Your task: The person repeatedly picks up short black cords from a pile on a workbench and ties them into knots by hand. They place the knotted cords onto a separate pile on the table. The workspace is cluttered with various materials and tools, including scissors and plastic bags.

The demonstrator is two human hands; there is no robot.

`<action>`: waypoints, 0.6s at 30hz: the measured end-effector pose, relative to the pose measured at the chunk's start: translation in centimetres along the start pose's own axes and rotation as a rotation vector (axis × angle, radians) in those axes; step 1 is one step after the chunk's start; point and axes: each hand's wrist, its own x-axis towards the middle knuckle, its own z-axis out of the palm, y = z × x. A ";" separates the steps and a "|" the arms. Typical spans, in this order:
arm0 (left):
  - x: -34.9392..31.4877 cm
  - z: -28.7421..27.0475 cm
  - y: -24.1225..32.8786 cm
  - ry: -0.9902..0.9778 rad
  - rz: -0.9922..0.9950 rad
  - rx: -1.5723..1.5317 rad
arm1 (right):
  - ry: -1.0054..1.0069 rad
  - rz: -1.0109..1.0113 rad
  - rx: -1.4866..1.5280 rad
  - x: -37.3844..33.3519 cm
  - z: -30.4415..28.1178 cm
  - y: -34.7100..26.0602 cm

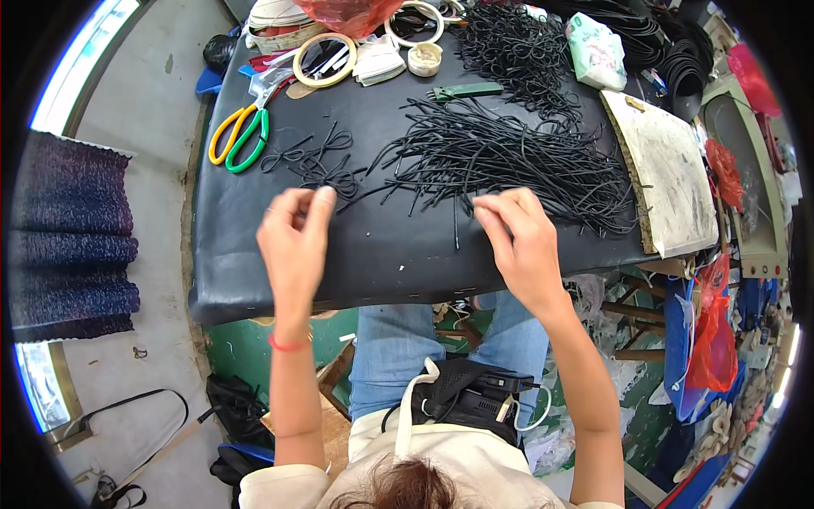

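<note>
My left hand (pixel 292 237) is closed, its thumb and fingertips drawn together just in front of a small heap of knotted black cords (pixel 326 165). What lies in that pinch, if anything, is hidden. Over the near edge of a large pile of loose black cords (pixel 509 161) is my right hand (pixel 521 242), thumb and index finger brought close together. Whether a cord sits between those fingertips I cannot make out. Several cord ends stick out of the pile toward the left hand.
The black-covered table (pixel 390 263) holds scissors (pixel 242 140) with yellow and green handles, tape rolls (pixel 325 60), a small tub (pixel 424 59), a green-handled tool (pixel 466 90) and a tangled cord heap (pixel 517 51). A pale board (pixel 666 170) lies at the right edge.
</note>
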 end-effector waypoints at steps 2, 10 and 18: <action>1.6 -0.3 -1.8 0.250 0.220 0.365 | 0.047 -0.089 -0.099 1.4 1.1 0.5; -2.4 4.9 3.0 0.041 0.547 0.055 | 0.213 -0.280 -0.632 4.9 0.9 3.4; -1.7 7.4 5.2 0.061 0.627 -0.027 | 0.299 -0.487 -0.436 4.7 -0.7 2.3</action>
